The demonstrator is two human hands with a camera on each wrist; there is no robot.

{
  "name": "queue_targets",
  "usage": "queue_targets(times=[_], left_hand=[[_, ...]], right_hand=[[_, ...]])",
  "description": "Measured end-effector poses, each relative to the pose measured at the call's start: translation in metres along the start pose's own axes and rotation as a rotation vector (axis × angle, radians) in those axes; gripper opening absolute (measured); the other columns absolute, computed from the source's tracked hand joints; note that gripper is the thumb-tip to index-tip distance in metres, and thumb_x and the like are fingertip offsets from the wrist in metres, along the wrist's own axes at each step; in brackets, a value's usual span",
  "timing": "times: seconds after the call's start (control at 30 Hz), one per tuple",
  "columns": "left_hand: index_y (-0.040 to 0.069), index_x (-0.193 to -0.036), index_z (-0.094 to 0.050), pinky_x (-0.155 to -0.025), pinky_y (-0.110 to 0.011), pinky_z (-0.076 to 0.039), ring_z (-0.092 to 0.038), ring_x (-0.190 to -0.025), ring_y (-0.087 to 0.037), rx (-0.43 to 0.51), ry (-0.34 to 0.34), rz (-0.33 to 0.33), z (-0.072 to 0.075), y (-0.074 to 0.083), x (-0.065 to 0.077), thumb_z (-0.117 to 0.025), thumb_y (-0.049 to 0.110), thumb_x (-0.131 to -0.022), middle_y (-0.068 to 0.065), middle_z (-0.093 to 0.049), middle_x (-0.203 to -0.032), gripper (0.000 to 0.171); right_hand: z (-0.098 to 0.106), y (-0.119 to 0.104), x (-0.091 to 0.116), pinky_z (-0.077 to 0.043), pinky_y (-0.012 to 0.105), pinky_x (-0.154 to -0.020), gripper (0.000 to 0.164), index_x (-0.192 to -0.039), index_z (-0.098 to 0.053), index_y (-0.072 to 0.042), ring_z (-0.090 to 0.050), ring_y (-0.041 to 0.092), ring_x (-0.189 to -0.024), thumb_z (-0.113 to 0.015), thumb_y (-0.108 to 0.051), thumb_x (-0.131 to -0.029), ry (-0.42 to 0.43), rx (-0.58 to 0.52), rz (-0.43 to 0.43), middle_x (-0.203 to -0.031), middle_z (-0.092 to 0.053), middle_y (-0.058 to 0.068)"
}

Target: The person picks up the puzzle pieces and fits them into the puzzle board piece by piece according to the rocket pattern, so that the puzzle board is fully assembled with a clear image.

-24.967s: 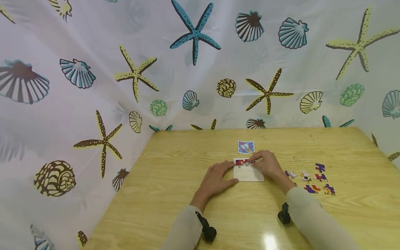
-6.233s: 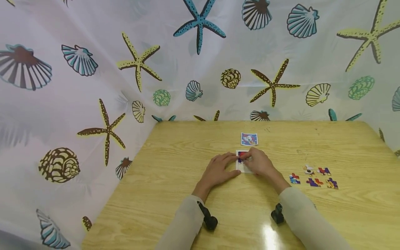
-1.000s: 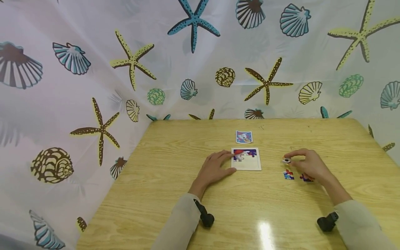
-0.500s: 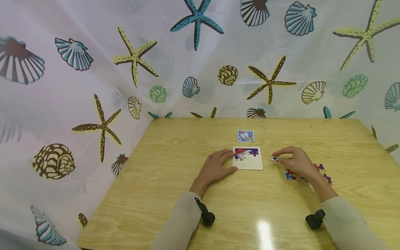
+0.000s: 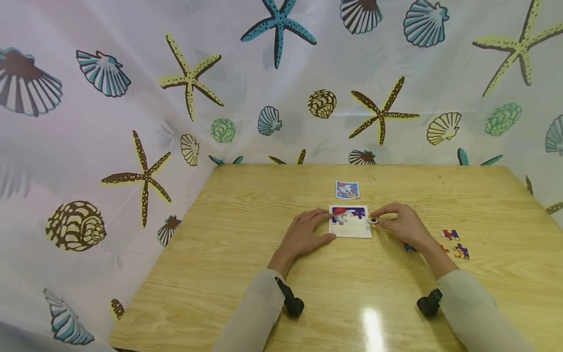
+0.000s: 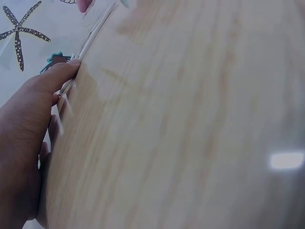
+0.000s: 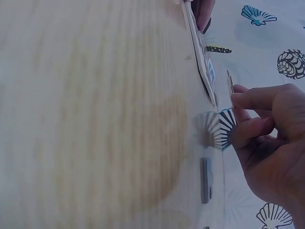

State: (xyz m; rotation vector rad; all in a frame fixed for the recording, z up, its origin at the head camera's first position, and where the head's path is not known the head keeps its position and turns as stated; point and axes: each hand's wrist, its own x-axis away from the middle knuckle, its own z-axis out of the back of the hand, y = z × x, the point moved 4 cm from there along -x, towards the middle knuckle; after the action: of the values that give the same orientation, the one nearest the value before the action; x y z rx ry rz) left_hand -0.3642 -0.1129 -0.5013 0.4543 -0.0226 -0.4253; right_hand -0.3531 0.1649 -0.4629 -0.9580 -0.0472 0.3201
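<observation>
A white puzzle board (image 5: pixel 356 231) lies on the table, its top and left part filled with red, white and purple puzzle pieces (image 5: pixel 340 213). My left hand (image 5: pixel 305 234) rests at the board's left edge, fingers and thumb spread and touching its rim. In the left wrist view, the thumb (image 6: pixel 64 74) reaches the board's edge. With thumb and fingertips, my right hand (image 5: pixel 403 224) pinches a white puzzle piece with a dark spot (image 5: pixel 374 221) at the board's right edge. The right wrist view shows this piece (image 7: pixel 230 83) edge-on, raised above the table.
Loose puzzle pieces (image 5: pixel 461 251) lie to the right, partly hidden by the right forearm. Behind the board is a small picture card (image 5: pixel 347 189) of a white character in a red hat. A shell-and-starfish curtain (image 5: pixel 246 98) encloses the wooden table (image 5: pixel 246 205).
Over the last second my right hand has carried the white piece left from the loose pieces to the board. The left hand has stayed put. Since 25 seconds ago, the board has gained pieces.
</observation>
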Motion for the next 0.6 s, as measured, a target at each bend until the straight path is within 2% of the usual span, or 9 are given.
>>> queue_targets(times=[0.03, 0.13, 0.17, 0.27, 0.3, 0.37, 0.43, 0.47, 0.6], left_hand=[[0.034, -0.156, -0.048, -0.129, -0.044, -0.016, -0.028, -0.156, -0.019, -0.003, 0.001, -0.001, 0.0, 0.0, 0.0, -0.061, 0.061, -0.098, 0.006, -0.041, -0.164, 0.066], [0.034, -0.157, -0.047, -0.129, -0.043, -0.016, -0.028, -0.156, -0.018, -0.008, 0.0, -0.003, 0.0, -0.001, 0.0, -0.06, 0.062, -0.098, 0.007, -0.04, -0.164, 0.066], [0.034, -0.157, -0.047, -0.129, -0.044, -0.016, -0.028, -0.156, -0.018, -0.007, 0.0, -0.005, 0.0, 0.0, 0.0, -0.06, 0.061, -0.098, 0.007, -0.04, -0.164, 0.066], [0.035, -0.157, -0.047, -0.129, -0.044, -0.015, -0.028, -0.156, -0.019, -0.002, -0.004, -0.006, 0.001, 0.0, -0.002, -0.06, 0.061, -0.098, 0.007, -0.04, -0.165, 0.066], [0.035, -0.157, -0.047, -0.129, -0.044, -0.015, -0.028, -0.156, -0.019, -0.003, -0.005, -0.007, 0.001, 0.001, -0.002, -0.06, 0.061, -0.098, 0.007, -0.04, -0.165, 0.066], [0.035, -0.157, -0.047, -0.129, -0.045, -0.015, -0.028, -0.156, -0.019, -0.006, -0.004, -0.008, 0.001, 0.001, -0.002, -0.06, 0.061, -0.098, 0.006, -0.04, -0.165, 0.066], [0.035, -0.157, -0.047, -0.129, -0.045, -0.015, -0.028, -0.156, -0.02, -0.009, -0.004, -0.006, 0.001, 0.001, -0.002, -0.06, 0.061, -0.098, 0.006, -0.04, -0.165, 0.066], [0.035, -0.156, -0.047, -0.129, -0.045, -0.016, -0.028, -0.156, -0.02, -0.01, -0.003, -0.004, 0.0, 0.0, -0.002, -0.061, 0.061, -0.098, 0.006, -0.04, -0.164, 0.065], [0.035, -0.156, -0.048, -0.129, -0.044, -0.016, -0.029, -0.156, -0.019, -0.014, 0.001, 0.003, -0.002, -0.001, -0.001, -0.061, 0.061, -0.098, 0.007, -0.041, -0.164, 0.065]], right_hand=[[-0.002, -0.001, -0.001, -0.057, 0.047, -0.093, 0.025, -0.121, -0.076, -0.003, -0.057, 0.041, -0.129, -0.066, -0.003, -0.098, 0.004, 0.013, 0.006, -0.14, -0.059, 0.025], [-0.007, -0.001, -0.004, -0.059, 0.041, -0.072, 0.025, -0.12, -0.077, -0.003, -0.065, 0.038, -0.108, -0.066, -0.002, -0.098, 0.014, 0.007, -0.002, -0.139, -0.059, 0.025], [-0.008, -0.001, -0.005, -0.056, 0.036, -0.062, 0.025, -0.119, -0.078, -0.004, -0.066, 0.034, -0.091, -0.066, -0.002, -0.098, 0.016, 0.001, -0.01, -0.139, -0.058, 0.025], [-0.011, -0.002, -0.008, -0.039, 0.028, -0.043, 0.025, -0.119, -0.078, -0.003, -0.051, 0.023, -0.066, -0.065, -0.001, -0.097, 0.018, -0.028, -0.029, -0.14, -0.056, 0.026], [-0.012, -0.002, -0.009, -0.038, 0.027, -0.044, 0.025, -0.119, -0.078, -0.003, -0.049, 0.02, -0.07, -0.065, -0.001, -0.097, 0.018, -0.029, -0.029, -0.14, -0.055, 0.027], [-0.015, -0.003, -0.01, -0.037, 0.027, -0.043, 0.025, -0.118, -0.078, -0.003, -0.045, 0.02, -0.069, -0.064, 0.0, -0.097, 0.02, -0.033, -0.036, -0.14, -0.055, 0.027], [-0.017, -0.004, -0.012, -0.037, 0.028, -0.044, 0.025, -0.117, -0.079, -0.003, -0.048, 0.023, -0.076, -0.065, 0.0, -0.096, 0.027, -0.015, -0.03, -0.138, -0.056, 0.027], [-0.018, -0.005, -0.013, -0.04, 0.027, -0.049, 0.025, -0.116, -0.079, -0.003, -0.051, 0.024, -0.079, -0.065, 0.0, -0.096, 0.029, -0.003, -0.023, -0.138, -0.058, 0.027], [-0.024, -0.008, -0.017, -0.041, 0.027, -0.053, 0.025, -0.115, -0.08, -0.005, -0.053, 0.027, -0.079, -0.064, 0.0, -0.097, 0.029, 0.009, -0.04, -0.138, -0.058, 0.025]])
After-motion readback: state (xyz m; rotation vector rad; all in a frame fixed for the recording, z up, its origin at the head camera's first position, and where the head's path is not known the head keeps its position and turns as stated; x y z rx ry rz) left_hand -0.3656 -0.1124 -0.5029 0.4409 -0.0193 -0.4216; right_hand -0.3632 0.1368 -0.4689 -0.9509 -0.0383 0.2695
